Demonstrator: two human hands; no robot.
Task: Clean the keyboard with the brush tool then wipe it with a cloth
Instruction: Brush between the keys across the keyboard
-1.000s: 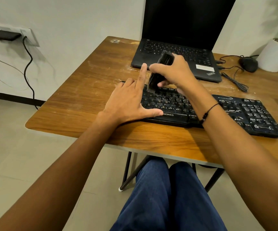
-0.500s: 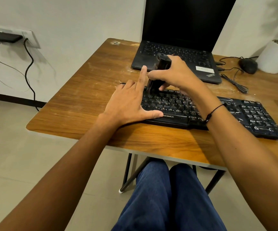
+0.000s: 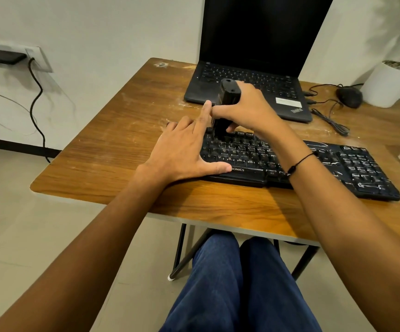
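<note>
A white pot (image 3: 385,85) with a plant stands at the table's (image 3: 112,144) far right, cut off by the edge. The right hand (image 3: 247,111) grips the black brush tool (image 3: 225,101) upright, bristles down on the keyboard's (image 3: 314,164) upper-left keys. The left hand (image 3: 182,152) lies flat, fingers straight, covering the keyboard's left end. A pale object at the right edge is unclear.

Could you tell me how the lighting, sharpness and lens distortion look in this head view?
Head view: soft, even light, both forearms shadowing the scratched wooden table; wide-angle bending curves its front edge; the black external keyboard is sharp, dust streaks legible; the black brush tool in the right hand is slightly soft.
</note>
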